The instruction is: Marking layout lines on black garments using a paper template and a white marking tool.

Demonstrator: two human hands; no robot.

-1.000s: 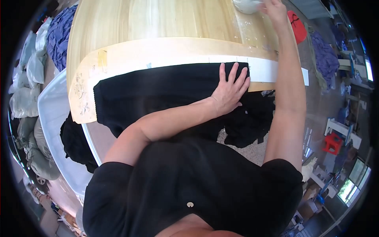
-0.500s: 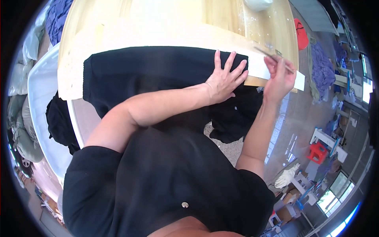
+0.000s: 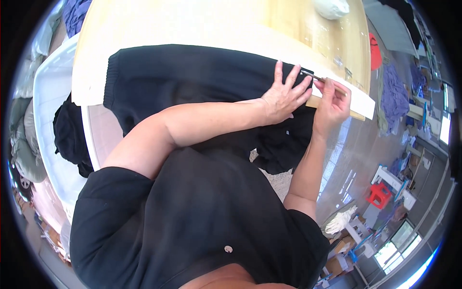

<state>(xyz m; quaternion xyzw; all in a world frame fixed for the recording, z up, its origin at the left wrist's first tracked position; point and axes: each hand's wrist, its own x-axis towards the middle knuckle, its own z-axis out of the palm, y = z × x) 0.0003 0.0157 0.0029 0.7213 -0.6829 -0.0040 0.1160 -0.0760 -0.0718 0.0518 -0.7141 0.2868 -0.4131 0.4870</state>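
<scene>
A black garment (image 3: 192,72) with a ribbed cuff at its left end lies flat along the near side of the table. On its right part rests my left hand (image 3: 285,102), fingers spread and pressing on the cloth. My right hand (image 3: 332,107) is closed around a thin pen-like tool (image 3: 316,77), held slanting between thumb and fingers. The tool's tip meets the cloth, or hovers just over it, at the garment's right end, close to my left fingertips. More black cloth (image 3: 284,144) hangs below the table edge, between my forearms.
A white strip (image 3: 361,103) sticks out from under the garment on the wooden table (image 3: 288,29). A white bundle (image 3: 332,8) sits at the far right. To the left stands a pale plastic tub (image 3: 50,86) beside more black cloth (image 3: 72,137). A red stool (image 3: 378,195) stands right.
My right hand has come down and left, bringing the tool's tip from above the white strip to the garment's right end. My left hand stays spread on the cloth. The view has shifted slightly.
</scene>
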